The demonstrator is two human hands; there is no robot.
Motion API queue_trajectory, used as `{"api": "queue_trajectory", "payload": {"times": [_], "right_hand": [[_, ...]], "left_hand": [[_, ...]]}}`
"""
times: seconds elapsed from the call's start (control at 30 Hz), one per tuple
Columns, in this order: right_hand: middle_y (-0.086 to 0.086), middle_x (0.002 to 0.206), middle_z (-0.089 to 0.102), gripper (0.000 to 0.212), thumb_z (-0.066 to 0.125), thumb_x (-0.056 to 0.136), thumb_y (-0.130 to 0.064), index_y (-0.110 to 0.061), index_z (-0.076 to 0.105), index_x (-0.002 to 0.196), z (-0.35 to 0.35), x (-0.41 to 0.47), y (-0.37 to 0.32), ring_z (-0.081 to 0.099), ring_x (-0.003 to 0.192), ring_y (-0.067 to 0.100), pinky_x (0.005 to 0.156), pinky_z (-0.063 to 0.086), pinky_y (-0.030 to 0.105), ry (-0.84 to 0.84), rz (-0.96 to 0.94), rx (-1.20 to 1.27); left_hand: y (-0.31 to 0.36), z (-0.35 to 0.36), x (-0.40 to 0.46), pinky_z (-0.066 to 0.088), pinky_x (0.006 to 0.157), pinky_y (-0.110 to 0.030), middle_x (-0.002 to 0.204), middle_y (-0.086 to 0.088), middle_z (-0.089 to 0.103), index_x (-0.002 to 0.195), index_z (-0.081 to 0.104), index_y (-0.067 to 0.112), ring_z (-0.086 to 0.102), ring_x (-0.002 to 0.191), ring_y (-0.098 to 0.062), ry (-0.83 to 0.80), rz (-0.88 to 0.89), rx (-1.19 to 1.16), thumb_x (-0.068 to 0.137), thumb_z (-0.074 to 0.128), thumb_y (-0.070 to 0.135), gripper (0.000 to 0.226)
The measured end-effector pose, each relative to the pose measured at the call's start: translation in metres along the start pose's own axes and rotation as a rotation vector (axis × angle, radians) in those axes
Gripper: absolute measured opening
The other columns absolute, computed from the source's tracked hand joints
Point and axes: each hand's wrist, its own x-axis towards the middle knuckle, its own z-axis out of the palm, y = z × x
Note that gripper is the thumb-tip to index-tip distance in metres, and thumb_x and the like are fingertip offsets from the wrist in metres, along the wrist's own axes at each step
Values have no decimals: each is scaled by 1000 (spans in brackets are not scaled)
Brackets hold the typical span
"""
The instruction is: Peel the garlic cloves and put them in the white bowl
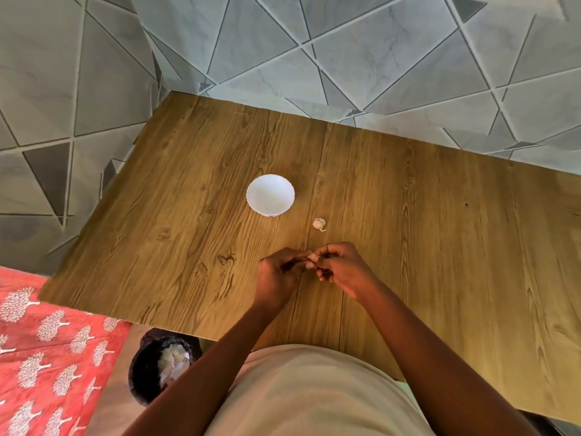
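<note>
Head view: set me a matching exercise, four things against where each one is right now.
Things:
1. white bowl
2. loose garlic piece
3. garlic clove
4. black bin

Places:
A. on the floor, below the table's near edge
B. pinched between both hands' fingertips
C. on the table, beyond the hands and left of them
D. on the table, right of the bowl and nearer

Pairs: 1-C, 2-D, 3-B, 4-A

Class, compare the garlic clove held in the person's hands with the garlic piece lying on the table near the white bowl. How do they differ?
The held garlic clove is pinched between the left hand and right hand; the loose garlic piece lies untouched on the wooden table. The held clove is mostly hidden by fingers; the loose piece is fully visible. The loose piece lies nearer the white bowl. Both look pale white, and both are outside the bowl.
</note>
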Motion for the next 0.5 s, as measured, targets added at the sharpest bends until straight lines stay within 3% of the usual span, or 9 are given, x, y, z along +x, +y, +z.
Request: {"api": "queue_trajectory", "payload": {"times": [0.1,0.17,0.23,0.37,0.5], "right_hand": [[8,72,70,11,66,96,-4,5,72,99,0,-3,2,59,59,15,56,50,30,-4,-27,43],[19,82,71,11,65,96,-1,8,70,100,1,-5,0,60,61,16,59,52,31,1,-38,71],[26,87,70,11,65,96,1,10,66,101,1,-5,1,62,64,18,63,55,34,10,-66,90],[16,84,75,9,69,93,1,6,70,101,1,-9,4,72,73,21,69,62,32,53,-149,85],[14,79,76,10,81,82,0,-2,76,90,-3,-9,7,75,71,22,64,61,30,105,-267,-85]], "left_hand": [[2,4,7,53,72,-16,97,6,72,102,80,14,68,87,-3,53,59,107,86,78,-4,24],[2,4,10,49,74,-11,96,4,69,99,79,13,66,87,-2,59,76,155,85,76,-8,25],[1,6,11,50,75,-13,95,4,69,98,77,12,66,86,-2,42,85,178,86,73,-11,27],[0,8,8,51,70,-14,89,7,70,98,73,10,65,77,1,27,50,201,89,64,-13,27],[0,6,5,56,66,-21,88,2,73,99,76,7,67,74,-2,1,84,210,90,69,-8,20]]}}
